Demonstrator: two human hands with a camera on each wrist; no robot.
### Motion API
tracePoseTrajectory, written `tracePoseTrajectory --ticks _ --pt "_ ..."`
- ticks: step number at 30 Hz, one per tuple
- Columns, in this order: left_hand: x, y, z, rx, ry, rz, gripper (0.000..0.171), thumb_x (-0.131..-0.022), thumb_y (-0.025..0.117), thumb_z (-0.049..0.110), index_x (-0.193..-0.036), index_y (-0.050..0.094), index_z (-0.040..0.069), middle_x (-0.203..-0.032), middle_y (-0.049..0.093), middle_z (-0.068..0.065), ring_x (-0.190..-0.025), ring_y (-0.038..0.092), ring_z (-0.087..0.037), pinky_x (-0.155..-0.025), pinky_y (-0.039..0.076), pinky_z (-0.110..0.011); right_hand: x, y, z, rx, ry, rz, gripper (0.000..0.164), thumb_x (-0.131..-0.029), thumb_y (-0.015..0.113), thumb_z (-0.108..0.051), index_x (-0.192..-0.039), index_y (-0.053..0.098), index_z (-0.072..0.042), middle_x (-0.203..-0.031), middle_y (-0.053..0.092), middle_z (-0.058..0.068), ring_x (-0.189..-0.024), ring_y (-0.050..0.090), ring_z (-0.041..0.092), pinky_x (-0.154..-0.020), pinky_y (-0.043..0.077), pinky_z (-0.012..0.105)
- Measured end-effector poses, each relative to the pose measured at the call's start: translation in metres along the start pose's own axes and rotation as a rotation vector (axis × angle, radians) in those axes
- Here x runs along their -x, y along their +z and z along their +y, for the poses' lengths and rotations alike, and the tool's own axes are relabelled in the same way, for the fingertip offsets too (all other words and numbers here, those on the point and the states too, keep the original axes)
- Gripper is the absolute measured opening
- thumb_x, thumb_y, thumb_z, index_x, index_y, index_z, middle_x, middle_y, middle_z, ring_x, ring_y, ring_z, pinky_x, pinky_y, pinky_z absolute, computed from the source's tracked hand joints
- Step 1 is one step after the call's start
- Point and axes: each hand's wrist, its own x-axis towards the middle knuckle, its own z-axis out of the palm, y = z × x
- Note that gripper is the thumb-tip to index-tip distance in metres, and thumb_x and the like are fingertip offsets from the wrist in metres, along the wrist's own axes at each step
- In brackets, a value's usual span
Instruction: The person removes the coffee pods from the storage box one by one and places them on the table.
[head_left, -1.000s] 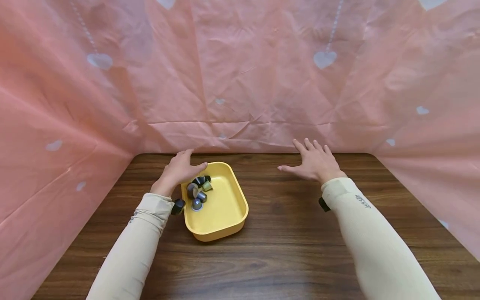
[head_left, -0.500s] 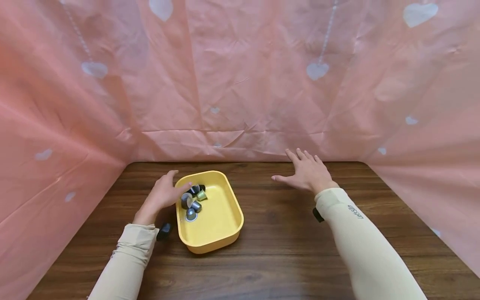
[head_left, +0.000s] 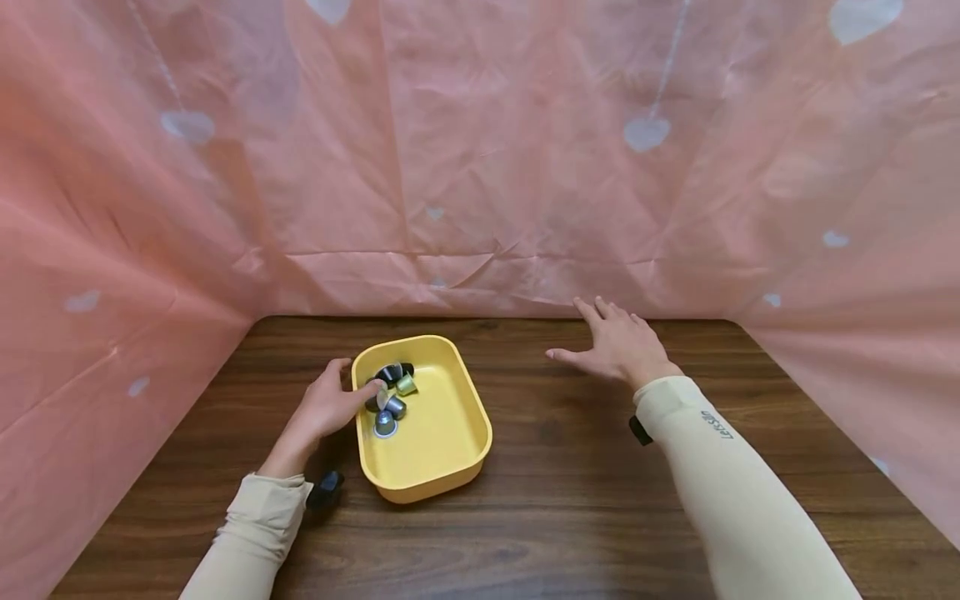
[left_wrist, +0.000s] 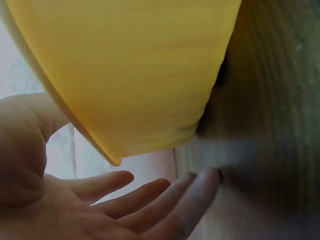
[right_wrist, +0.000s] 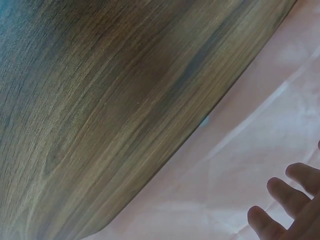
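Observation:
A yellow rectangular tub (head_left: 446, 429) stands on the wooden table, left of the middle. Along its left side lie several coffee capsules: a green one (head_left: 406, 385), blue-grey ones such as the front capsule (head_left: 385, 423), and black ones at the back. My left hand (head_left: 330, 404) straddles the tub's left rim, its thumb reaching over the inside and partly covering the capsules. In the left wrist view, the relaxed fingers (left_wrist: 145, 197) stretch along outside the tub wall, with a gap between. Holding nothing, my right hand (head_left: 621, 343) hovers with spread fingers over the table's back right.
The brown wooden table (head_left: 555, 517) ends at the back against a pink curtain (head_left: 495, 167) with white hearts, which also hangs at both sides. A black wrist device (head_left: 326, 488) sits at the left cuff, close beside the tub.
My left hand has moved down and toward me, its thumb now lower over the tub's left rim. The right hand stays spread in about the same place; the head view has shifted slightly.

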Motion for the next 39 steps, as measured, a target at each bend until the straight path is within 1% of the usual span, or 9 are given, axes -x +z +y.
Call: tracePoseTrajectory --ticks 2,4,7,10,15,21,26,33,39 --pt "0.002 0.001 0.0 0.033 -0.008 -0.018 0.083 -0.104 0.067 0.043 -0.161 0.032 -0.006 -0.161 0.044 -0.034 -0.148 0.046 -0.048 -0.121 0.042 -0.061 0.001 -0.002 0.001 -0.001 0.003 0.003 0.112 -0.092 0.057 -0.085 -0.173 0.023 -0.016 -0.175 0.026 0.028 -0.162 0.027 0.049 -0.131 0.024 0.066" --pt "0.002 0.003 0.0 0.076 -0.004 -0.046 0.08 -0.105 0.066 0.041 -0.161 0.033 -0.006 -0.161 0.044 -0.033 -0.142 0.052 -0.047 -0.115 0.05 -0.057 0.002 -0.004 0.003 -0.005 0.008 0.001 0.113 -0.091 0.056 -0.087 -0.173 0.022 -0.017 -0.176 0.025 0.028 -0.161 0.028 0.051 -0.129 0.027 0.069" --pt "0.002 0.006 0.002 0.184 0.004 -0.099 0.077 -0.106 0.067 0.033 -0.162 0.031 -0.006 -0.159 0.045 -0.033 -0.133 0.061 -0.043 -0.099 0.062 -0.047 0.007 -0.006 0.007 -0.011 0.021 0.001 0.113 -0.09 0.055 -0.088 -0.173 0.023 -0.019 -0.176 0.025 0.027 -0.159 0.03 0.053 -0.124 0.032 0.072" --pt "0.003 0.007 0.003 0.294 0.002 -0.16 0.076 -0.106 0.067 0.025 -0.164 0.027 -0.006 -0.16 0.044 -0.033 -0.125 0.066 -0.04 -0.085 0.066 -0.041 0.012 -0.007 0.011 -0.008 0.03 0.002 0.114 -0.089 0.054 -0.09 -0.173 0.023 -0.018 -0.176 0.025 0.027 -0.156 0.033 0.056 -0.12 0.036 0.074" --pt "0.008 0.006 0.006 0.391 -0.013 -0.233 0.075 -0.107 0.065 0.019 -0.165 0.025 -0.005 -0.163 0.039 -0.033 -0.116 0.07 -0.033 -0.08 0.068 -0.04 0.015 -0.01 0.015 -0.003 0.039 -0.008 0.116 -0.089 0.05 -0.093 -0.173 0.021 -0.018 -0.176 0.024 0.027 -0.154 0.034 0.058 -0.117 0.038 0.075" --pt "0.016 0.002 0.006 0.449 -0.036 -0.304 0.085 -0.104 0.069 0.017 -0.17 0.017 0.002 -0.166 0.036 -0.032 -0.108 0.072 -0.027 -0.076 0.068 -0.042 0.014 -0.01 0.015 -0.006 0.038 -0.009 0.117 -0.089 0.049 -0.094 -0.173 0.022 -0.018 -0.176 0.024 0.027 -0.15 0.038 0.06 -0.112 0.042 0.075" --pt "0.024 0.005 -0.002 0.479 -0.037 -0.333 0.083 -0.106 0.068 0.019 -0.171 0.018 0.005 -0.166 0.037 -0.029 -0.115 0.07 -0.029 -0.081 0.068 -0.043 0.014 -0.011 0.014 -0.014 0.035 -0.018 0.118 -0.088 0.049 -0.094 -0.173 0.021 -0.018 -0.176 0.024 0.027 -0.151 0.038 0.06 -0.111 0.043 0.075" --pt "0.029 0.011 -0.014 0.602 -0.064 -0.351 0.085 -0.108 0.066 0.026 -0.173 0.014 0.008 -0.174 0.026 -0.021 -0.144 0.05 -0.034 -0.098 0.064 -0.043 0.013 -0.008 0.015 -0.027 0.031 -0.032 0.118 -0.088 0.049 -0.094 -0.174 0.017 -0.019 -0.177 0.022 0.026 -0.153 0.035 0.058 -0.112 0.042 0.076" --pt "0.03 0.01 -0.027 0.667 -0.049 -0.355 0.09 -0.105 0.069 0.025 -0.174 0.013 0.011 -0.179 0.018 -0.017 -0.148 0.047 -0.034 -0.104 0.061 -0.048 0.011 -0.005 0.011 -0.048 0.02 -0.036 0.116 -0.09 0.05 -0.092 -0.175 0.015 -0.02 -0.177 0.022 0.024 -0.151 0.037 0.06 -0.109 0.044 0.076"
